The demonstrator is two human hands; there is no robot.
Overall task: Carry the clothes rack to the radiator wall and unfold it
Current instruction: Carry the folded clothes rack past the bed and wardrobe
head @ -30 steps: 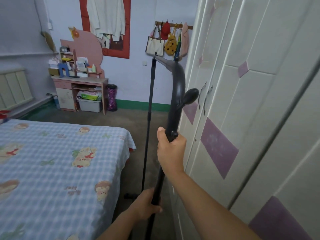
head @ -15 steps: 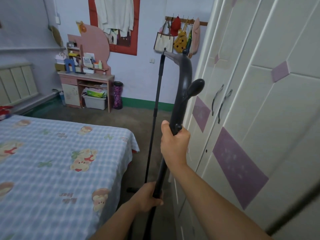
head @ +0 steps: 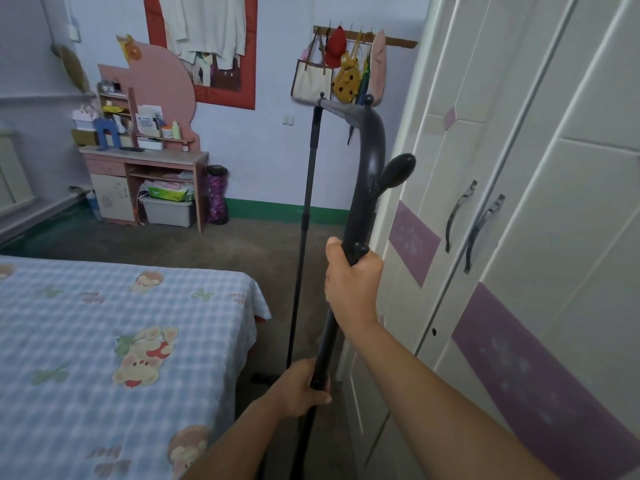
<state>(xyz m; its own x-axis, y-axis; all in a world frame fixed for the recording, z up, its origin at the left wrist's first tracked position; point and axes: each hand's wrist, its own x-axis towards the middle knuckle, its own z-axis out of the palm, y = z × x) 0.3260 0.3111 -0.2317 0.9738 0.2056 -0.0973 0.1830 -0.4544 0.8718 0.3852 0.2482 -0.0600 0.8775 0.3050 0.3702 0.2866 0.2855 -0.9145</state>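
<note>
Floor (head: 207, 247) bare, bed (head: 104, 341) left, wardrobe (head: 519, 237) right.

Single head cam, looks forward-down past black folded metal clothes rack (head: 363, 202) toward lilac far wall (head: 263, 140); hands close.

Right hand (head: 353, 282): raised ahead of you, fist closed round the clothes rack (head: 367, 188) pole, thumb up along it | Left hand (head: 301, 389): lower, closed on the same pole, knuckles outward | Both forearms bare, your right arm extended further than your left.
</note>
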